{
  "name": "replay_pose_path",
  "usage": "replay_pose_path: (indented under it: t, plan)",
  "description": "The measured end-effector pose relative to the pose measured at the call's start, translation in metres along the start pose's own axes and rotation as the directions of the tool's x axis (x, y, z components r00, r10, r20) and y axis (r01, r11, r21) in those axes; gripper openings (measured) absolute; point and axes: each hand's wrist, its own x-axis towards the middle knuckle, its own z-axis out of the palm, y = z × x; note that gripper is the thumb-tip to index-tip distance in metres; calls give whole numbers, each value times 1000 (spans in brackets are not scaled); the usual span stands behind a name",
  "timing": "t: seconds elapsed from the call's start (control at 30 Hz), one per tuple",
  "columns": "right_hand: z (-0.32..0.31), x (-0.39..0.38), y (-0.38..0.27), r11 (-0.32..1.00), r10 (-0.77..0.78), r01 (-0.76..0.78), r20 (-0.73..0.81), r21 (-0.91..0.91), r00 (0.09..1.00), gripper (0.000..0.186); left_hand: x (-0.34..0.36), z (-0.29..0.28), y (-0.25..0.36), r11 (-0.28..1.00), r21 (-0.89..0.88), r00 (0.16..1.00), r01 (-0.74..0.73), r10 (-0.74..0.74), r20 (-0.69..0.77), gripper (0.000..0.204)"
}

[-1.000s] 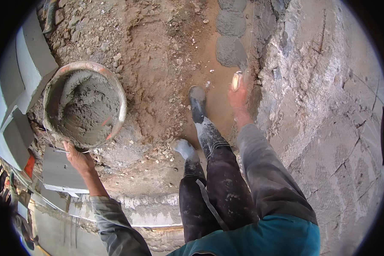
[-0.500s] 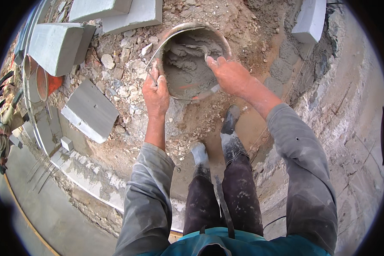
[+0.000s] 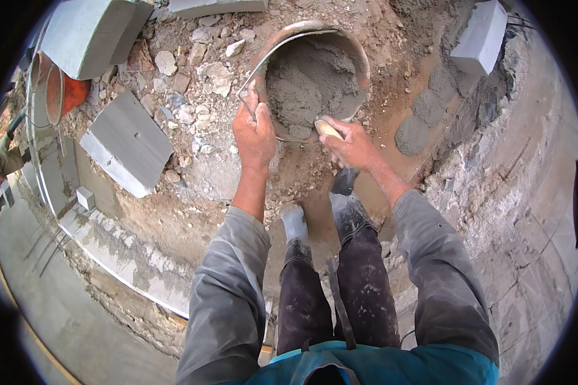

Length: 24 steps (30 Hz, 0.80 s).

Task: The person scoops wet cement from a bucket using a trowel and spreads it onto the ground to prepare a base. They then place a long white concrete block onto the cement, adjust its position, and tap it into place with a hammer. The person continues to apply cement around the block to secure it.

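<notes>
A round bucket with a thin wire handle holds wet grey mortar. My left hand is closed on the bucket's left rim, close to the wire handle. At the near right edge of the bucket, my right hand grips a trowel by its pale handle. The blade does not show; mortar and the rim hide it. The bucket leans a little, its mouth facing up toward me.
A grey block lies left on stony ground, with a larger block beyond it. An orange bucket lies far left. Mortar dabs and a pale block line the right. My boots stand below the bucket.
My right hand has come down from the bucket's far right side to its near rim, with the trowel. The mortar surface looks flatter and fuller. The whole view has shifted slightly.
</notes>
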Motion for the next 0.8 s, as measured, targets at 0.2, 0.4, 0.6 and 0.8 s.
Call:
replay_pose_path:
  t: [0.2, 0.4, 0.6, 0.8]
  plan:
    - [35, -21, 10, 893, -138, 108, 38, 438, 990, 62, 12, -16, -16, 997, -64, 998, 32, -35, -50, 41]
    - [57, -79, 35, 746, -314, 211, 54, 632, 948, 63, 21, -77, -13, 967, -137, 967, 217, -232, -106, 37]
    - [48, -192, 112, 703, -156, 342, -334, 623, 929, 66, 6, -161, -61, 927, -168, 918, 335, -361, -164, 39]
    - [41, -177, 224, 891, 178, 283, -848, 354, 500, 59, -11, -217, -115, 887, -9, 864, 462, -452, -222, 41]
